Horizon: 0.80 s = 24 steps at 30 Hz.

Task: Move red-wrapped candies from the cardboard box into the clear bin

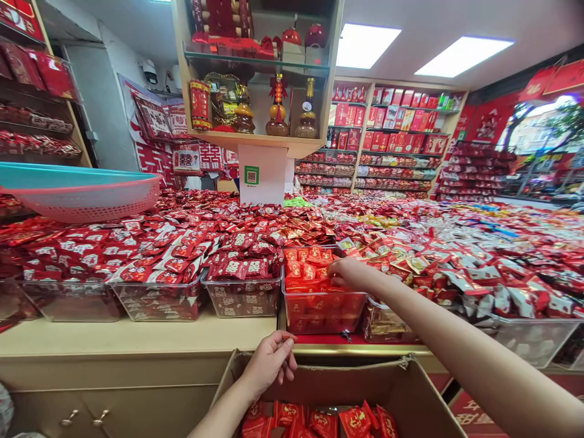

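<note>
At the far left of my view, a pink basket (91,204) sits on the heaped packets, with a teal basket (68,176) nested in it. Next along I see a clear bin (159,310) at the front of the counter (114,337), filled with red-and-white packets, then another bin (241,298) of dark red ones. Behind that, a white panel (263,191) carries a green QR code sign (251,176).

Near the middle, I have the left hand (272,363) above the back left part of a cardboard box (360,386), its fingers loosely curled; I can't tell whether anything is pinched in them. Bright red packets (289,417) lie in the bottom of that box.

Just beyond the box, more red packets (305,269) with gold print fill a clear container (323,313). The right hand (347,272) comes in from the right, fingers bent down at those packets; I can't make out whether they grasp one. At far right, white-and-red packets (524,298) pile above a wide bin (533,340).
</note>
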Available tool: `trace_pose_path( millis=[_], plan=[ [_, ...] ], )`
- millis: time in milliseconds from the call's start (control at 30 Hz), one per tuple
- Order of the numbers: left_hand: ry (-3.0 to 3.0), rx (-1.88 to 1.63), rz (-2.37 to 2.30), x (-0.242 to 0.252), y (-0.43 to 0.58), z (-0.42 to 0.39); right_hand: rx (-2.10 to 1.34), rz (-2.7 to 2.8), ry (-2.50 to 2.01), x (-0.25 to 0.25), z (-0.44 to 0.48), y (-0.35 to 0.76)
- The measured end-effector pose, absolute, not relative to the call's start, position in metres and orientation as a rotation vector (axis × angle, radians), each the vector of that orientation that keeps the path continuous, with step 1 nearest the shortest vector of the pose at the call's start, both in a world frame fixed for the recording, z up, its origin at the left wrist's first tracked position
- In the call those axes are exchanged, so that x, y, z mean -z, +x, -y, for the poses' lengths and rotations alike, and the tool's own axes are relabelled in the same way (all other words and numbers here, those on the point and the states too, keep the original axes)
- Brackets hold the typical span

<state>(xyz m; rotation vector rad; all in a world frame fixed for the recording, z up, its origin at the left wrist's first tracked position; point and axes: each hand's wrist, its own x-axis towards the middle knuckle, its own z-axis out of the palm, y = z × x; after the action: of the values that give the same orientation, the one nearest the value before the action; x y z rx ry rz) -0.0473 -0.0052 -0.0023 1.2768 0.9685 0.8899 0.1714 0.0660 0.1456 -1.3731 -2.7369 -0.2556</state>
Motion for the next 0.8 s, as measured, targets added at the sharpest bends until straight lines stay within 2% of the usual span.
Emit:
trace_pose_path(
  millis=[367, 800],
  plan=[
    [1.26, -0.879, -0.982, 0.003, -0.048, 0.005, 0.17, 2.736, -1.447, -0.149, -0.068, 0.169],
    [1.282, -0.895, -0.967, 0.007, -0.048, 0.004, 0.403, 2.563, -1.569, -0.161, -0.095, 0.172]
  ],
)
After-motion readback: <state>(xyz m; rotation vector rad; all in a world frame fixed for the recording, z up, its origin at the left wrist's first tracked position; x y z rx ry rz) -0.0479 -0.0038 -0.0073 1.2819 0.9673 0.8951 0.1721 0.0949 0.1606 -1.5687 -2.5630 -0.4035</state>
